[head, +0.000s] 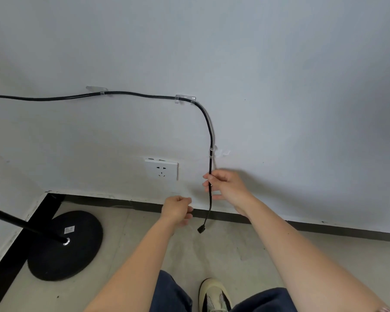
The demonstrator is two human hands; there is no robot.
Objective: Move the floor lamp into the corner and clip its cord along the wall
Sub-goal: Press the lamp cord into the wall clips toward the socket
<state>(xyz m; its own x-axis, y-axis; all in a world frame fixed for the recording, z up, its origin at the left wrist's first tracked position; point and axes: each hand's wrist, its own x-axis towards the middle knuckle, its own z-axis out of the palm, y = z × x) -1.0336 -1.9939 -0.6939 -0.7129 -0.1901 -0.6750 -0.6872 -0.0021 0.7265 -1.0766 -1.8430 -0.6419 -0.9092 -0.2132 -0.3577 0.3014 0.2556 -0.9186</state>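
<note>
The floor lamp's round black base [64, 245] stands on the floor in the corner at lower left, its black pole [25, 225] slanting up out of view. Its black cord [142, 95] runs along the white wall through two clear clips [97, 89] [185, 98], bends down and passes a third clear clip [212, 152]. My right hand [226, 186] is shut on the cord just below that clip. The cord's black end [201, 229] dangles free above the floor. My left hand [178, 210] hangs lower left of the right, fingers curled, with nothing visible in it.
A white wall socket [161, 170] sits left of the hanging cord. A dark skirting board [324, 228] lines the wall's foot above the beige tiled floor [133, 244]. My knees and one pale shoe [214, 296] are at the bottom edge.
</note>
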